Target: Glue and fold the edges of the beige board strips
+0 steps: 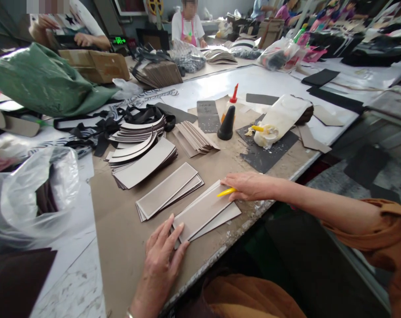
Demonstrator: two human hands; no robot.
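Apparently mid-job: panel (200,212) at lower centre, under my left hand (162,251), fingers apart; my right hand (248,185) clamped on a yellow stick (225,192). Stack (169,190) alongside perhaps done, fanned strips (195,139) waiting.

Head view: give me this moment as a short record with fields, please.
Left hand: fingertips at the near end of a panel
Right hand: holding a yellow tool at the panel's far end
Beside panel: panel stack
Beyond stack: curved pieces
Upright: black cone
Across table: person in pink apron
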